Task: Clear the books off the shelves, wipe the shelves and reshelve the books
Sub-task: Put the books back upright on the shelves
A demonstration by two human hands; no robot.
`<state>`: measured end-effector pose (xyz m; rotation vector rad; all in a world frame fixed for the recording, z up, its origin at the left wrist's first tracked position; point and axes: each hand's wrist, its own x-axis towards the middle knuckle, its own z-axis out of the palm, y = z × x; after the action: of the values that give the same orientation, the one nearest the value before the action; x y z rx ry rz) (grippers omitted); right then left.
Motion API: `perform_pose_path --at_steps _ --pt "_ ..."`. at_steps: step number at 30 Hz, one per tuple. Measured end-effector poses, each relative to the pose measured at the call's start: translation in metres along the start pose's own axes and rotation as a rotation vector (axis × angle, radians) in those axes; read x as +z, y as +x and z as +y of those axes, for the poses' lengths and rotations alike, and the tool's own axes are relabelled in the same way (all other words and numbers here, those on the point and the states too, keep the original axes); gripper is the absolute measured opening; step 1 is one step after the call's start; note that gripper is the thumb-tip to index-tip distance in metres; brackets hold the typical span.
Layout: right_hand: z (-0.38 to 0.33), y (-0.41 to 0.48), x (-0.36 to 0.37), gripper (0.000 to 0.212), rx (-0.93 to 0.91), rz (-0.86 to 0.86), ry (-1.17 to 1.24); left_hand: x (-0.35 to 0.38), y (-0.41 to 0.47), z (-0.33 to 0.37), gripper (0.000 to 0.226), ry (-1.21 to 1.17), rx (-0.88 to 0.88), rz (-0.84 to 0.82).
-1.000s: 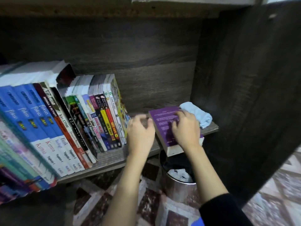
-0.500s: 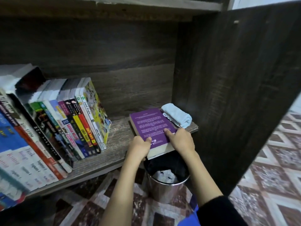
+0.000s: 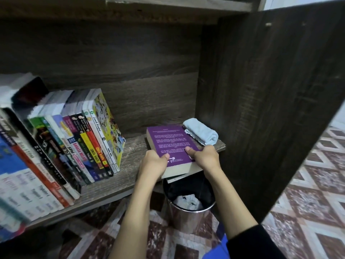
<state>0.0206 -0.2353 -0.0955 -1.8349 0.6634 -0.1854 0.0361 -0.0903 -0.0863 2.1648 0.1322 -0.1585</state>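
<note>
A thick purple book (image 3: 168, 141) lies flat at the right end of the wooden shelf (image 3: 130, 156), on top of a thinner book whose edge shows below it. My left hand (image 3: 154, 163) grips its near left corner, thumb on the cover. My right hand (image 3: 204, 157) grips the near right corner the same way. The book's near end juts past the shelf's front edge. A rolled light-blue cloth (image 3: 201, 134) lies just behind it. A leaning row of books (image 3: 80, 146) fills the shelf's left part.
A shiny metal bin (image 3: 188, 206) with a black liner and crumpled paper stands on the floor right under the held book. The dark side panel (image 3: 261, 109) of the bookcase rises at the right. Patterned tiled floor (image 3: 308, 212) spreads below and to the right.
My left hand came from above the shelf to grip the purple book's left corner; both hands now hold it and have drawn its near end out past the shelf edge.
</note>
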Motion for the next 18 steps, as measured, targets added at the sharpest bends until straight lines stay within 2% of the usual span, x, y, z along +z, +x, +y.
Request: perform_pose_path --at_steps 3,6,8,10,12,15,18 --pt "-0.002 -0.003 0.0 0.033 -0.01 -0.008 0.162 -0.003 0.001 0.0 0.013 -0.182 0.011 0.007" --pt "-0.006 -0.005 0.0 0.027 -0.062 -0.063 0.291 -0.009 -0.001 0.003 0.014 -0.449 -0.004 -0.061" --pt "-0.011 -0.006 -0.005 0.043 -0.073 -0.078 0.353 -0.016 -0.002 0.003 0.008 -0.554 0.004 -0.093" --pt "-0.017 -0.007 -0.009 0.05 -0.051 -0.129 0.451 -0.024 -0.003 0.003 0.023 -0.642 0.007 -0.117" --pt "-0.024 -0.012 -0.014 0.045 -0.016 -0.182 0.557 -0.031 -0.001 0.001 0.037 -0.692 0.012 -0.127" --pt "-0.033 -0.018 -0.016 0.051 0.062 -0.318 0.643 -0.04 -0.002 0.0 0.039 -0.728 0.037 -0.155" --pt "-0.035 -0.019 -0.011 0.047 0.096 -0.415 0.708 -0.048 -0.001 -0.002 0.037 -0.663 0.086 -0.155"
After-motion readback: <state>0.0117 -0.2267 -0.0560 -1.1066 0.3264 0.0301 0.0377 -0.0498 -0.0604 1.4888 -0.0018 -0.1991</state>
